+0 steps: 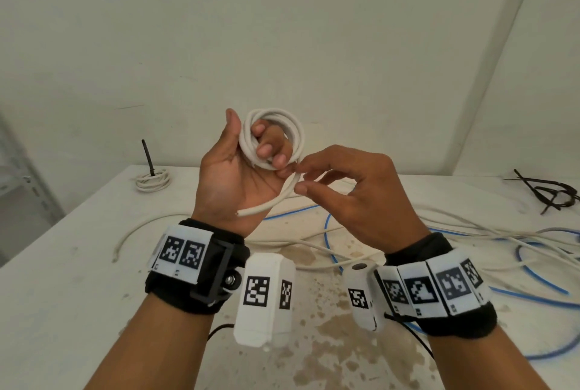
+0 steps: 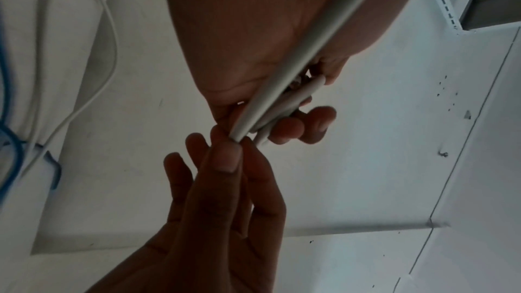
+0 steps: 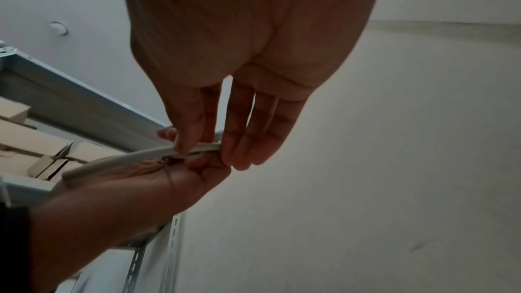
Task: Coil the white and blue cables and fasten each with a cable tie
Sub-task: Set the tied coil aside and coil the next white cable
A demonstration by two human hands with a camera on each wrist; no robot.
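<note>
Left hand (image 1: 232, 176), palm toward the camera at mid-frame, has its fingers curled through a white cable coil (image 1: 272, 138) held up above the bench (image 1: 62, 264). Right hand (image 1: 351, 188) pinches the coil's loose tail (image 1: 276, 199) between thumb and forefinger, just beside the left fingertips. Loose white and blue cables (image 1: 326, 232) sprawl over the bench below. At the left a finished coil (image 1: 153, 182) lies with a black tie standing up; spare black cable ties (image 1: 549, 192) sit at the far right.
</note>
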